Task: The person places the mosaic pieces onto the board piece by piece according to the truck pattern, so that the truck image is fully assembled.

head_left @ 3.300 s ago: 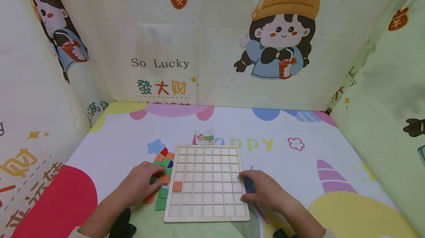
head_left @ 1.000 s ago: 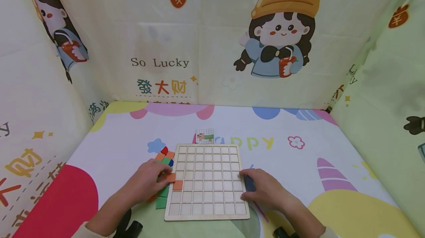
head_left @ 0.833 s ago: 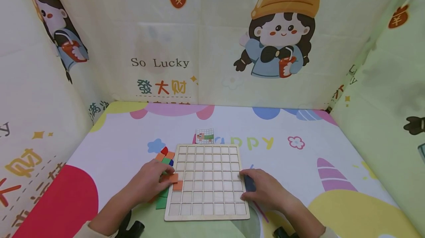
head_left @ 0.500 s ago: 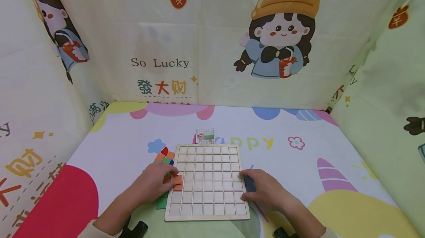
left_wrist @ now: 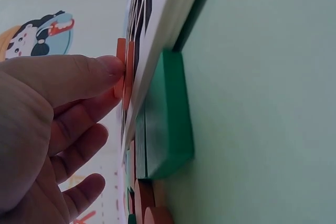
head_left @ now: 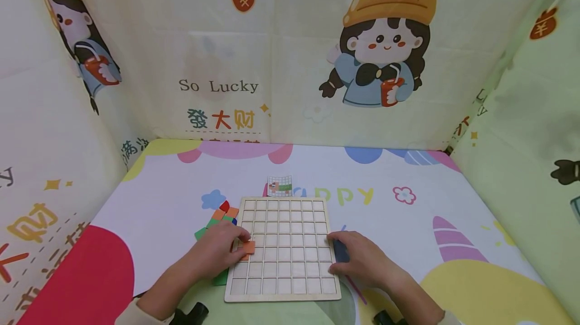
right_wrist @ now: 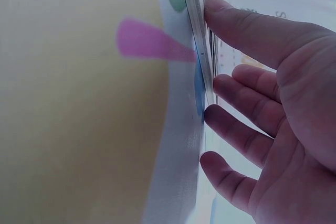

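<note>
A wooden grid board (head_left: pixel 282 299) lies in the middle of the table. Between thumb and fingers, my left hand (head_left: pixel 213 252) pinches a square orange tile (head_left: pixel 249 247) over the board's left columns. In the left wrist view, the pinched tile (left_wrist: pixel 120 48) stands close to another orange tile (left_wrist: pixel 129 69) on the board. That second tile is mostly covered in the head view. My right hand (head_left: pixel 360 259) rests at the board's right edge. Its thumb (right_wrist: pixel 247 30) touches the rim, and the other fingers are extended loosely, holding nothing.
Left of the board lie several loose tiles, among them orange (head_left: pixel 232 212), red (head_left: pixel 224 206) and green (head_left: pixel 220 278) ones, partly behind my left hand. A small pattern card (head_left: pixel 279 185) stands behind the board's far edge. Printed cloth walls (head_left: pixel 294 63) enclose the table.
My left hand has picked an orange tile from the left pile and carried it right, over the board's left columns. The right hand has stayed at the board's edge.
</note>
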Demonstrator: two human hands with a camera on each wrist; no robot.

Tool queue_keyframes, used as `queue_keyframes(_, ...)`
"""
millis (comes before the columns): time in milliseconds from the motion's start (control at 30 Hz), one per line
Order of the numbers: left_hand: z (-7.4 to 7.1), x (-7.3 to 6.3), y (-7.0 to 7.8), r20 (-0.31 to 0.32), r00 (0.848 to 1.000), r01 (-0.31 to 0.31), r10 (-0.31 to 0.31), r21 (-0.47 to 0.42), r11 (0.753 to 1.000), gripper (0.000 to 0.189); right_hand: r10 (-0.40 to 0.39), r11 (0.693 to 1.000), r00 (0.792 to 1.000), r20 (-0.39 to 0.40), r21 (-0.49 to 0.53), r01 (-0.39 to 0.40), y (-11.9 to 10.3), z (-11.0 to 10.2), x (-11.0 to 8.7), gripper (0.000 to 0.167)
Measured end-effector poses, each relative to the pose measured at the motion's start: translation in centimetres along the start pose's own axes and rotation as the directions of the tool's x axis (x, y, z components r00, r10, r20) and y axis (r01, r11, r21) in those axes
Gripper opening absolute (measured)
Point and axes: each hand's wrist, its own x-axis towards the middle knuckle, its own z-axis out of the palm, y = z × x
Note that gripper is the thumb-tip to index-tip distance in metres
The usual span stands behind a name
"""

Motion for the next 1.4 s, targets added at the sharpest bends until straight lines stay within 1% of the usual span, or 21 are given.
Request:
queue_keyframes(133, 0.1, 0.1, 0.3, 0.0, 1.0, 0.005, -0.005, -0.007, 1.0, 0.025, -0.002, 1.0, 1.0, 0.002, -0.003, 0.002, 0.0, 0.0, 0.0, 0.057)
queue_keyframes(267, 0.2, 0.2, 0.8, 0.03, 0.999, 0.033, -0.032, -0.03, 0.999, 0.026, -0.004, 1.0, 1.0, 0.002, -0.005, 0.004, 0.0, 0.0, 0.0, 0.057)
queue_keyframes(333, 0.3, 0.3, 1.0, 0.039, 0.999, 0.037, -0.036, -0.041, 0.998, 0.026, -0.007, 1.0, 1.0, 0.0, -0.008, 0.007, 0.0, 0.0, 0.0, 0.057)
queue_keyframes(433, 0.4, 0.3, 1.0, 0.036, 0.999, 0.016, -0.014, -0.048, 0.999, 0.025, -0.014, 1.0, 1.0, -0.002, -0.011, 0.014, 0.1, 0.0, 0.1, 0.056)
queue_keyframes(567, 0.6, 0.1, 0.8, 0.022, 0.999, -0.037, 0.038, -0.043, 0.998, 0.023, -0.019, 1.0, 1.0, -0.005, -0.015, 0.019, 0.1, 0.0, 0.1, 0.056)
queue_keyframes(633, 0.6, 0.1, 0.7, 0.02, 0.998, -0.053, 0.054, -0.043, 0.998, 0.023, -0.02, 1.0, 1.0, -0.005, -0.014, 0.02, 0.1, 0.0, 0.1, 0.056)
queue_keyframes(967, 0.7, 0.0, 0.8, 0.017, 0.997, -0.071, 0.072, -0.048, 0.996, 0.023, 0.009, 1.0, 1.0, 0.001, -0.004, -0.009, -0.1, 0.1, 0.1, 0.056)
queue_keyframes(1100, 0.8, 0.1, 0.8, 0.018, 0.998, -0.066, 0.066, -0.038, 0.997, 0.022, 0.011, 1.0, 1.0, 0.0, -0.005, -0.011, -0.2, 0.1, 0.1, 0.056)
queue_keyframes(1300, 0.9, 0.1, 1.1, 0.034, 0.999, -0.03, 0.031, -0.019, 0.999, 0.02, 0.013, 1.0, 1.0, -0.001, -0.009, -0.013, -0.1, 0.1, 0.1, 0.056)
queue_keyframes(1400, 0.9, 0.1, 1.2, 0.036, 0.999, -0.022, 0.023, -0.017, 1.0, 0.02, 0.015, 1.0, 1.0, 0.001, -0.007, -0.015, -0.1, 0.2, 0.1, 0.057)
